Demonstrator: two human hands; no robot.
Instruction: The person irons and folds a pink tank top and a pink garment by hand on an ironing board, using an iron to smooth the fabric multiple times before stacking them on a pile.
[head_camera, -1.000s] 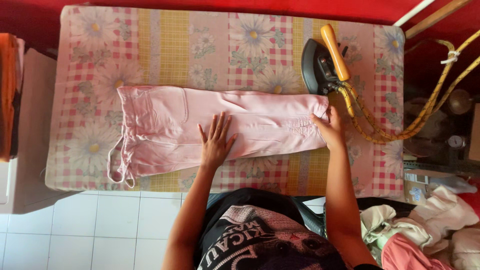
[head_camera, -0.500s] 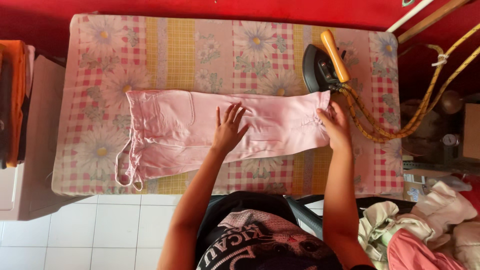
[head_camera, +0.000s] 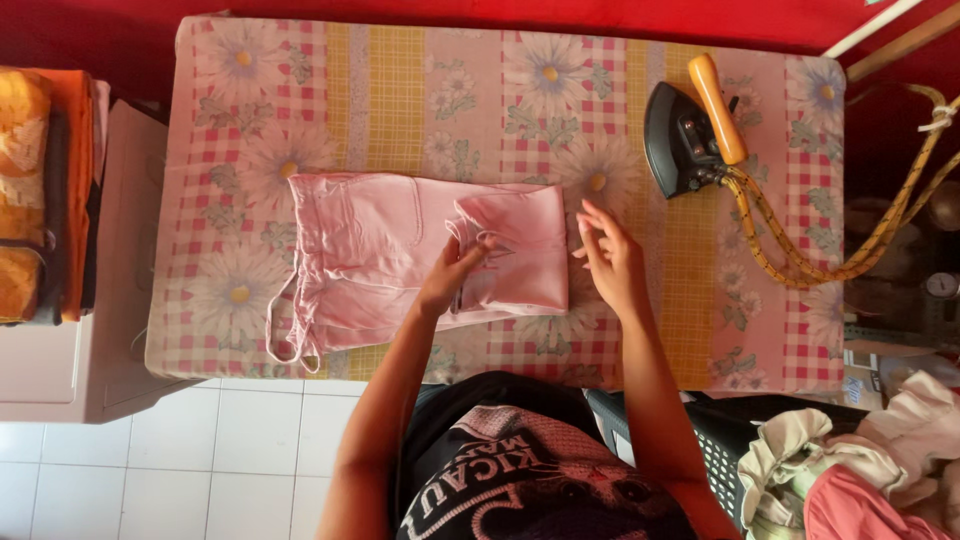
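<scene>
At the far left a stack of orange cloth (head_camera: 30, 190) sits on a white cabinet (head_camera: 70, 340), just beside the worktop (head_camera: 400, 90) with its flowered, chequered cover. On the middle of that cover lies a pair of pink trousers (head_camera: 370, 250), waistband to the left with loose drawstrings (head_camera: 285, 335) trailing toward the near edge, and the leg end folded back over the middle. The fabric looks light, soft and limp, so it would likely sag and slide unless taken by a folded edge or hem rather than the flat of the cloth. The left hand (head_camera: 455, 275) has its grip closed on the bunched edge of the folded-over leg, fingers pinching the cloth. The right hand (head_camera: 610, 260) hovers just beside the fold's right edge, its grip released, fingers spread and holding nothing. Further right a black iron (head_camera: 680, 140) with an orange handle rests on the cover, its braided yellow cord (head_camera: 800, 250) running off the edge, and a heap of clothes (head_camera: 860, 460) lies at the lower right.
</scene>
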